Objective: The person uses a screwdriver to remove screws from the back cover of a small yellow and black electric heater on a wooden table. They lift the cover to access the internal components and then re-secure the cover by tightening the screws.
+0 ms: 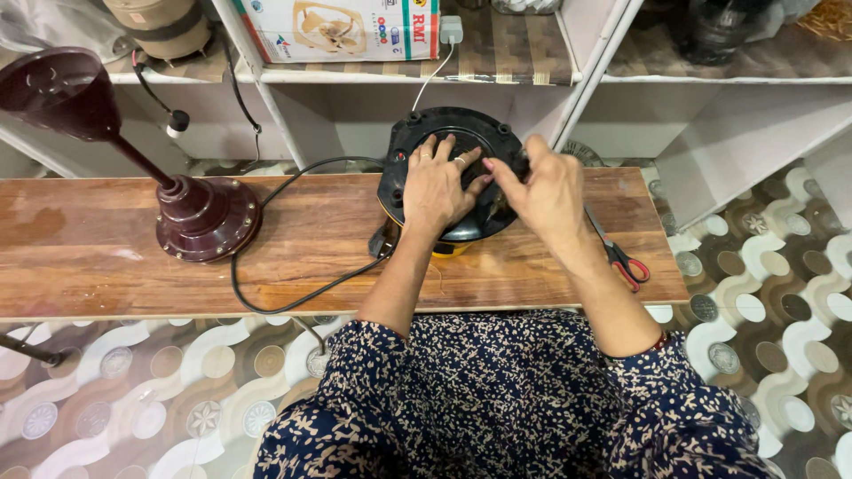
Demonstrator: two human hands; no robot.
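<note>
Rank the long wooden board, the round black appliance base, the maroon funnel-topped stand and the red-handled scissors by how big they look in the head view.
1. Long wooden board
2. Maroon funnel-topped stand and round black appliance base: similar overall, with both hands covering part of the base, so unranked
3. Red-handled scissors

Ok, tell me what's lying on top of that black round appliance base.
Both hands: the left hand lies flat on the black base, the right hand grips its rim. The surface beneath them is hidden.

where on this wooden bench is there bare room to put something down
The widest bare patch of the wooden bench lies left of the maroon stand. A smaller strip runs along the near edge, inside the black cord loop. The right end is crowded: black appliance, both hands, scissors.
</note>
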